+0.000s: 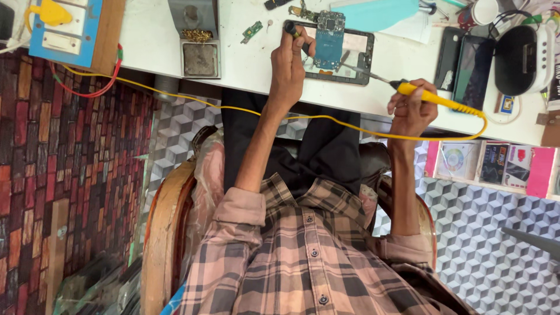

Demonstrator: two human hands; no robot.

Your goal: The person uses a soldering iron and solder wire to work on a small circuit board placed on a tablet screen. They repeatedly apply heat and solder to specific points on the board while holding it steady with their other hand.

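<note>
A person solders at a white desk (157, 41), left hand (290, 61) with fingers closed on a small dark tool over the blue circuit board (329, 39) lying in an opened black phone frame (366, 58). The right hand (411, 108) grips a yellow-handled soldering iron (434, 98), its tip near the frame's right side; the next touch likely demands a steady tip.

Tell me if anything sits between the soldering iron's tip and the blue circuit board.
Nothing visible does. The right hand holds the yellow soldering iron, whose metal tip reaches the edge of the blue circuit board lying on the opened phone. The left hand holds a dark tool at the board's other side.
</note>
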